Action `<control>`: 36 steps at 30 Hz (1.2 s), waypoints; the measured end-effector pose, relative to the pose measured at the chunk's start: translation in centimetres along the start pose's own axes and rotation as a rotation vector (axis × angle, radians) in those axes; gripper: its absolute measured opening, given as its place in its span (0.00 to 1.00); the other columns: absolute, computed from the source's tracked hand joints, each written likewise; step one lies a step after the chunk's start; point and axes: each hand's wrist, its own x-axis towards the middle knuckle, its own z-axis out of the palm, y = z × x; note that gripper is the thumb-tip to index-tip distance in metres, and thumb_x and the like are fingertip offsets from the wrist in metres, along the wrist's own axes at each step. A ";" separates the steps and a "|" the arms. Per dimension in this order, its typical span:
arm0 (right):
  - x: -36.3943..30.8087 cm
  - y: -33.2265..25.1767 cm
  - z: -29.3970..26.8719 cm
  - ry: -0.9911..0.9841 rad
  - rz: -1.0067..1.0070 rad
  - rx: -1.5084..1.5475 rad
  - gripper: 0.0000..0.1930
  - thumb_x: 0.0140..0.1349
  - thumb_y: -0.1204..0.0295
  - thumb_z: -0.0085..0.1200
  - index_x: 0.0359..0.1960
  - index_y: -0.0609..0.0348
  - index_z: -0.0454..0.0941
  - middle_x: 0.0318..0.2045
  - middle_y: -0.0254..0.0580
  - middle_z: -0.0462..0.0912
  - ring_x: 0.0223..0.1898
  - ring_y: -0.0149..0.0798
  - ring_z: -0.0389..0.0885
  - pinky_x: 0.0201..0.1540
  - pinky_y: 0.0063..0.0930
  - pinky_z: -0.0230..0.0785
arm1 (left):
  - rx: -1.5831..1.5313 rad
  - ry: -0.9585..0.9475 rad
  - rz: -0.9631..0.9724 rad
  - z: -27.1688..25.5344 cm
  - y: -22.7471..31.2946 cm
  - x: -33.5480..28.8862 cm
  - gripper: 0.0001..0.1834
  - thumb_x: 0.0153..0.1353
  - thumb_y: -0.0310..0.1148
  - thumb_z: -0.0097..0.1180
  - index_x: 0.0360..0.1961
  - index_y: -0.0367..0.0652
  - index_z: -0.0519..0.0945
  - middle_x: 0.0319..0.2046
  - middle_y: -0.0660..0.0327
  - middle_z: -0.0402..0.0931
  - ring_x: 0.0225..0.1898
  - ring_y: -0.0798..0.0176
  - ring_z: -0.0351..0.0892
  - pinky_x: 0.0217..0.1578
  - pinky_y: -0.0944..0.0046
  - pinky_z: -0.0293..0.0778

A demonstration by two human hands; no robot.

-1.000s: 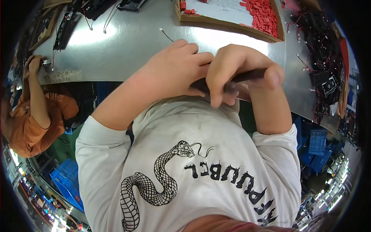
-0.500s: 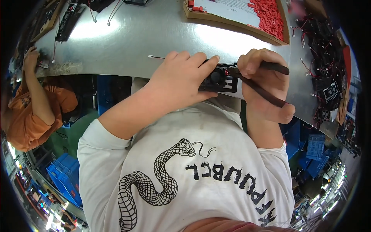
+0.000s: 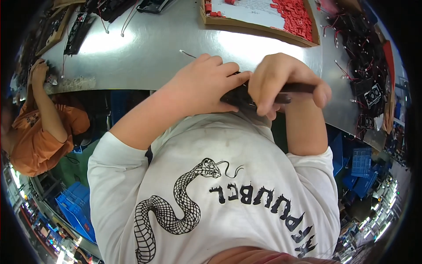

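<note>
My left hand (image 3: 204,86) is closed on a black plastic speaker module (image 3: 239,96) at the table's near edge, its fingers along the far side and the thumb on the near side. A thin wire with a white connector (image 3: 188,54) sticks out beyond the left knuckles. My right hand (image 3: 277,79) is closed around a pair of pliers with dark handles (image 3: 303,88), right at the module's right end. The fingers hide the pliers' jaws and most of the module, so I cannot tell what the jaws touch.
A cardboard tray (image 3: 259,27) with many small red parts and a paper sheet stands at the far side. Black modules with wires (image 3: 365,66) are heaped at the right. More black parts (image 3: 78,33) lie far left, near a co-worker's hand (image 3: 38,72). Blue crates (image 3: 77,207) stand below.
My right hand has turned over and moved left onto the module's right end, swinging the pliers' handles round. The module, which showed between the hands, is now mostly covered.
</note>
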 end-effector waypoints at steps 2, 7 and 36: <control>-1.1 -0.3 1.0 0.011 -0.050 -0.150 0.44 0.54 0.36 0.60 0.48 0.75 0.82 0.28 0.47 0.83 0.22 0.34 0.73 0.25 0.26 0.66 | 0.123 0.096 -0.058 0.5 0.5 -0.6 0.42 0.47 0.52 0.74 0.64 0.50 0.76 0.42 0.64 0.77 0.41 0.58 0.78 0.48 0.57 0.71; -3.4 1.4 4.3 0.797 -0.641 -0.330 0.55 0.52 0.28 0.50 0.64 0.72 0.68 0.44 0.50 0.76 0.44 0.38 0.73 0.46 0.32 0.65 | 0.150 0.202 -0.145 1.5 1.3 -1.2 0.42 0.47 0.53 0.74 0.63 0.51 0.76 0.43 0.64 0.77 0.40 0.58 0.77 0.45 0.57 0.71; -5.1 3.7 6.1 0.684 -0.527 -0.519 0.52 0.50 0.26 0.60 0.63 0.57 0.66 0.45 0.44 0.71 0.41 0.40 0.69 0.45 0.38 0.63 | 0.126 0.184 -0.140 1.2 1.3 -0.8 0.41 0.47 0.54 0.74 0.62 0.51 0.77 0.44 0.65 0.78 0.41 0.59 0.77 0.45 0.58 0.70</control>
